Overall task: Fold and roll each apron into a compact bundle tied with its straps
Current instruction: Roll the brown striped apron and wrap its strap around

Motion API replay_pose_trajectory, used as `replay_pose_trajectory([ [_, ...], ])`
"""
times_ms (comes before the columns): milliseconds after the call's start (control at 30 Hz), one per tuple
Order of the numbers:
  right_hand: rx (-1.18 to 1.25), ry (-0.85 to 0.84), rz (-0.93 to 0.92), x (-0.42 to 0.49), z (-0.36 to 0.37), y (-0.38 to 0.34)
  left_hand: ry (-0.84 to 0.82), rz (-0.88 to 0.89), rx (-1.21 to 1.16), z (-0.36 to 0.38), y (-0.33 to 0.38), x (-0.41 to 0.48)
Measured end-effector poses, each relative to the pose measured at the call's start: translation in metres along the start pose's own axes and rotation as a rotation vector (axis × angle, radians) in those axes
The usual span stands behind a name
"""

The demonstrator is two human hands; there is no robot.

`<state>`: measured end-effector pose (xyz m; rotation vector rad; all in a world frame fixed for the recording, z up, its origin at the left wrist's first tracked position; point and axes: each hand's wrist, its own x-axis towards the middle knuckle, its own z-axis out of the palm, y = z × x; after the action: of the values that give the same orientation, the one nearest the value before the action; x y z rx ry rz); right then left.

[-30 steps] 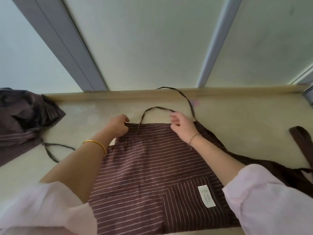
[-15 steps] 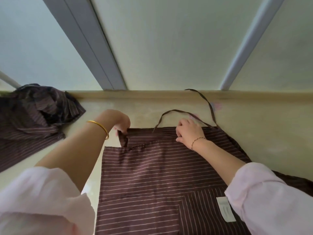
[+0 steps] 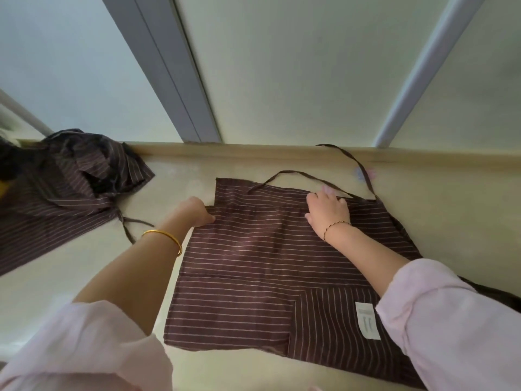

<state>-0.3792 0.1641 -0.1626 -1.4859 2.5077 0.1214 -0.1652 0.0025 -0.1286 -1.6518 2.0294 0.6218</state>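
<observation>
Our pinstriped brown apron [image 3: 253, 263] lies flat on the glossy tabletop [image 3: 84, 263] — left hand [image 3: 197, 213] pinching its folded edge at nine o'clock, right hand [image 3: 328, 214] pressing open-palmed near the thin strap [image 3: 296, 174] at one o'clock.

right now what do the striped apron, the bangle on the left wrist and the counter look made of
Apron: thin woven cloth, matte brown with pale stripes; it creases and lies flat.
Bangle: likely metal, gold-coloured and glossy, holding a rigid ring.
Counter: hard, smooth, pale beige, perhaps stone or laminate; slight sheen.
</observation>
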Motion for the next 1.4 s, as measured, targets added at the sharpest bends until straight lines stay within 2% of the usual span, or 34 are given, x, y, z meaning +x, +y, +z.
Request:
replay_pose_trajectory([
  [167,-0.004,-0.054,-0.004,0.002,-0.005,0.002,-0.030,-0.064,-0.313,0.014,-0.010,0.005],
  [333,0.027,-0.095,-0.031,0.006,-0.007,0.007,0.009,-0.055,-0.286,0.029,-0.013,0.018],
  [500,-0.011,-0.075,-0.013,0.008,0.000,0.006,0.229,-0.049,-0.227,0.044,-0.012,0.016],
  [700,-0.039,-0.056,-0.003,0.002,0.005,0.000,0.122,0.057,-0.219,0.036,-0.012,0.011],
  [867,0.106,-0.098,-0.057,0.009,-0.010,0.015,-0.044,0.114,-0.090,-0.034,-0.003,0.008],
  [933,0.138,-0.150,-0.051,0.018,-0.019,0.019,-0.035,0.126,-0.021,-0.057,0.004,0.009],
  [1000,0.148,-0.183,-0.019,0.029,-0.027,0.021,0.039,0.177,-0.090,-0.066,0.014,0.012],
  [1100,0.115,-0.176,0.051,0.044,-0.029,0.019,0.146,0.179,-0.368,-0.055,0.029,0.031],
  [1200,0.034,-0.123,0.142,0.050,-0.021,0.015,0.134,0.132,-0.541,-0.025,0.028,0.044],
  [1400,-0.022,-0.006,0.245,0.051,-0.017,0.011,0.120,0.110,-0.308,0.002,0.003,0.035],
])
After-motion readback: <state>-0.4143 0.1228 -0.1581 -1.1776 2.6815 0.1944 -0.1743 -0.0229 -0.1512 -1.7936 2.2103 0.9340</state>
